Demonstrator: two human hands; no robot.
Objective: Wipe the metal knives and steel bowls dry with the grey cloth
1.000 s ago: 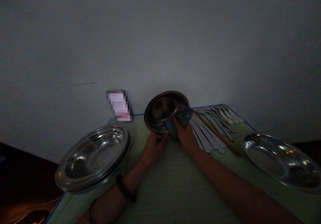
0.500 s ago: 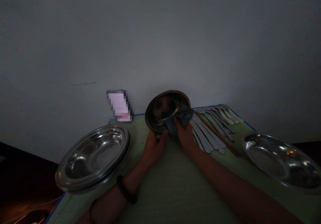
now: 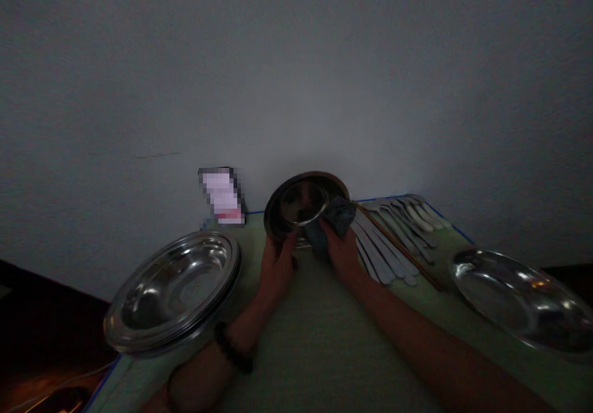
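A round metal bowl (image 3: 303,204) is held up, tilted toward me, over the far edge of the table. My left hand (image 3: 278,265) grips its lower left rim, thumb on the near side and fingers behind it. My right hand (image 3: 341,249) is closed on a dark grey cloth (image 3: 340,215), which lies against the bowl's right side. The fingers of that hand are partly hidden by the cloth. Just right of the bowl, several pieces of flat-handled cutlery (image 3: 384,255) and a pair of brown chopsticks (image 3: 403,246) are laid out.
A stack of wide metal basins (image 3: 173,296) stands at the left. Another shallow metal basin (image 3: 519,299) sits at the right edge. A phone (image 3: 222,196) leans on the wall (image 3: 296,79) behind. More spoons or forks (image 3: 417,212) lie at the back right of the green table (image 3: 319,345).
The bowl has shifted slightly left and turned a little in my grip. My left hand has moved a bit left along its rim; the right hand stays on the cloth.
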